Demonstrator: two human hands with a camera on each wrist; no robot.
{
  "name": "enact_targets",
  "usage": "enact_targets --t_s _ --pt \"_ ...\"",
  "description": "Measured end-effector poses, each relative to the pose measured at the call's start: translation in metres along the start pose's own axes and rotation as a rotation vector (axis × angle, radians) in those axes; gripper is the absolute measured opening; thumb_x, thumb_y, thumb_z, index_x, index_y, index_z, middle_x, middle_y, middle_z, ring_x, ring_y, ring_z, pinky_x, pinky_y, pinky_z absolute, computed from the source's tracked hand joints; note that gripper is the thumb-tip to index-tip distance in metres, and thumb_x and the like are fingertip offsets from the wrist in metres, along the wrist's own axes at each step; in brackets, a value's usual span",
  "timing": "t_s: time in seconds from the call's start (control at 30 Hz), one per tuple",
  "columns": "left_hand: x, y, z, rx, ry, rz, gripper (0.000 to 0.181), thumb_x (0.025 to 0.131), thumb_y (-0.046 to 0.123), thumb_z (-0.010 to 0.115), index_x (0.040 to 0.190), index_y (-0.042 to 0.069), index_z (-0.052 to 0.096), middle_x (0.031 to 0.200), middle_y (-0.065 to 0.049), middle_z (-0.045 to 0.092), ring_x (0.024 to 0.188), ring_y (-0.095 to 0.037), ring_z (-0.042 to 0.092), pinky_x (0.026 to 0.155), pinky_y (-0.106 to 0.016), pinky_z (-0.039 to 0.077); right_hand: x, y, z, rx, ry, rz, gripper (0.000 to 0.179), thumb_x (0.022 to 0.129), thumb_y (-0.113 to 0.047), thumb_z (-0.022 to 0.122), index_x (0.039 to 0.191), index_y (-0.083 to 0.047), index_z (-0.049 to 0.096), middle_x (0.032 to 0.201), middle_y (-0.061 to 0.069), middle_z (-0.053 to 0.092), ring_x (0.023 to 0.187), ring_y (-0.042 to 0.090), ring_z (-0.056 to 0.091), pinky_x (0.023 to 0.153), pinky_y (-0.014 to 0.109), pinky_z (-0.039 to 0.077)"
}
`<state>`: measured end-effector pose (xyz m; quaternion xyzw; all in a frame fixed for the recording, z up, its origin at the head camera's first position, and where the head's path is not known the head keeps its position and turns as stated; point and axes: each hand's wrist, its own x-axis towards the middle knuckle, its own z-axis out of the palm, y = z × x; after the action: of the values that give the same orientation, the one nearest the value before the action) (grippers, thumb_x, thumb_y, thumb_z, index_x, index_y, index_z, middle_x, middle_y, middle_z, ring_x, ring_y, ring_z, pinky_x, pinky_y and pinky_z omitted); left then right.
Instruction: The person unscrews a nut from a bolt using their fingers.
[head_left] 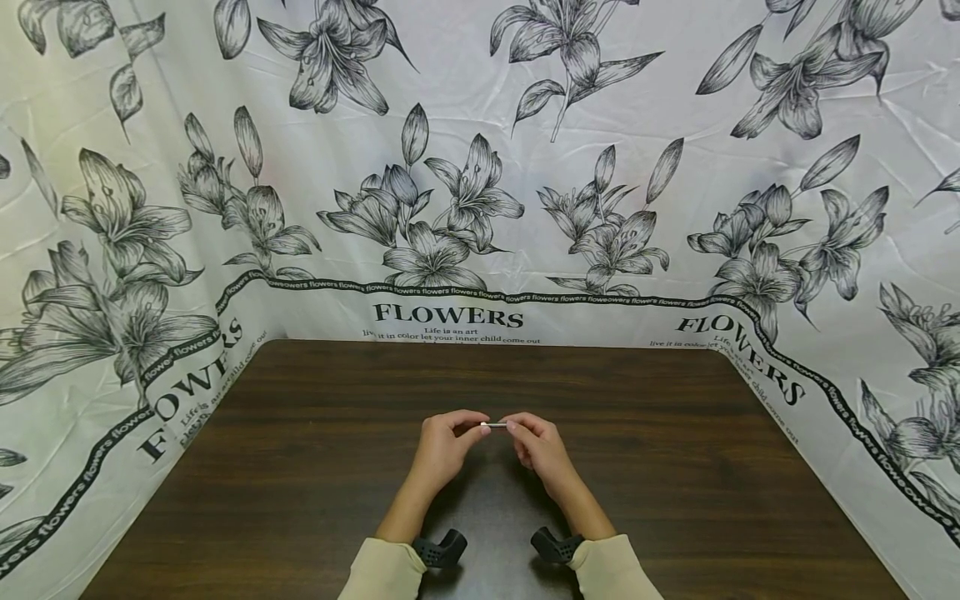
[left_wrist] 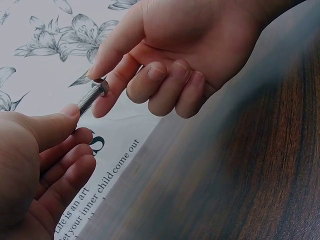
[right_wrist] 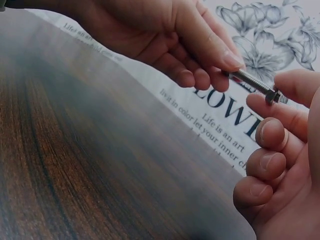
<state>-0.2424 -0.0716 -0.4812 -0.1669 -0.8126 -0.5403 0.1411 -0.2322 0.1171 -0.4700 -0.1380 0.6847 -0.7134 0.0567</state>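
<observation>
Bolt [head_left: 495, 425] pinched at both ends, apparently for turning.
Head: left hand [head_left: 441, 450] and right hand [head_left: 546, 452] meet above the table [head_left: 615, 383], forearms angled inward. Left wrist: the left pinches the threaded shank [left_wrist: 89, 101]. Right wrist: the right lightly pinches the hex end [right_wrist: 271, 95]; a turn would need a steady left hold.

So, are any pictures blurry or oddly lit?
Head view: bright, with soft shadows on the table near the left hand and right hand; left wrist view: dimmer, grey haze across the table, but the bolt fairly crisp; right wrist view: also dim and hazy, flower-print cloth slightly soft.
</observation>
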Motion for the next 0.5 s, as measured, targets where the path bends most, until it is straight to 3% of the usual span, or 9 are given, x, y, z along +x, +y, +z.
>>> enact_targets --t_s 0.17,0.5 --pt "0.0002 0.0004 -0.0002 0.002 -0.004 0.003 0.014 0.084 0.012 0.076 0.095 0.003 0.076 0.082 0.005 0.071 0.073 -0.010 0.065 0.066 -0.026 0.053 0.0004 0.0008 -0.0002 -0.004 0.000 -0.032 0.022 0.099 -0.004 0.053 0.110 0.012 0.062 0.059 0.006 0.043 0.047 0.010 0.037 0.045 0.022 0.032" --pt "0.0004 0.0014 0.0003 0.008 -0.007 0.002 0.011 0.084 0.012 0.076 0.094 0.006 0.076 0.081 0.006 0.070 0.073 -0.010 0.064 0.065 -0.026 0.053 0.0003 0.0023 -0.0016 0.024 -0.029 -0.088 0.025 0.096 0.004 0.052 0.115 0.018 0.057 0.059 0.004 0.042 0.048 0.007 0.037 0.046 0.021 0.031"
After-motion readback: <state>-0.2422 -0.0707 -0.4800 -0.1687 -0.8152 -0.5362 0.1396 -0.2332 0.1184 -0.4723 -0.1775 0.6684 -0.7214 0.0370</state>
